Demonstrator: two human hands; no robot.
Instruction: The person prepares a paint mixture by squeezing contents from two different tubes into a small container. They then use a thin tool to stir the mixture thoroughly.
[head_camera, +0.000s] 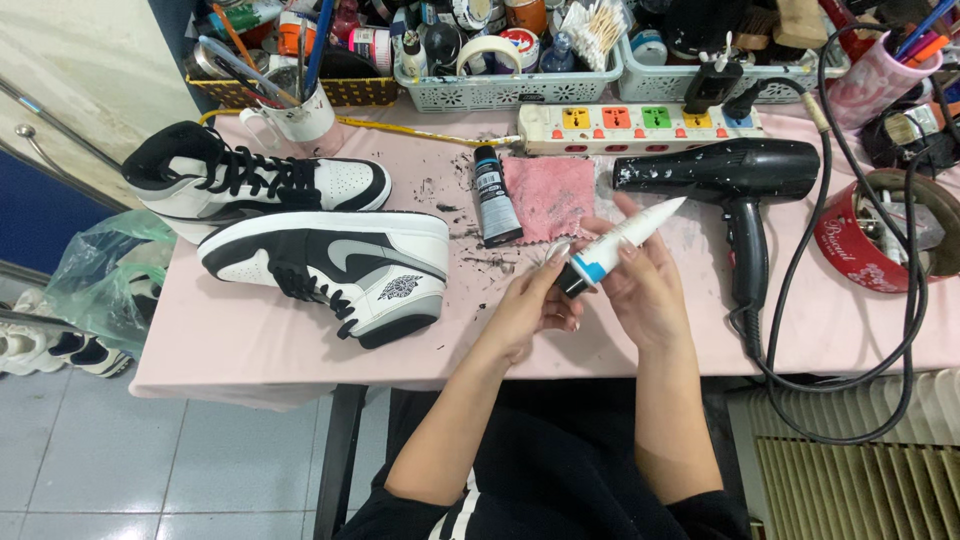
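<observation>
— What's nearest the front edge of the table (250, 340)?

— Both hands, just over it. The right hand (645, 285) is wrapped around a white paint tube (620, 240) with a blue band, its crimped tail pointing up toward the hair dryer. The left hand (535, 300) pinches the tube's black cap (572, 282) between fingertips.

— Which step would you say that is?

— Working the cap, I'd judge; whether on or off I cannot tell. The next move calls for a steady grip on the body without squeezing, while the cap fingers twist.

— Farther in?

— Left of the hands lie two black, white and grey high-top sneakers (330, 265), one behind the other. Mid-table, a dark tube (492, 195) lies beside a pink cloth (550, 195), amid black flecks. The black hair dryer (730, 175) lies to the right.

— And the back edge?

— A power strip (640, 125), then baskets (500, 90) crowded with brushes and bottles.
</observation>
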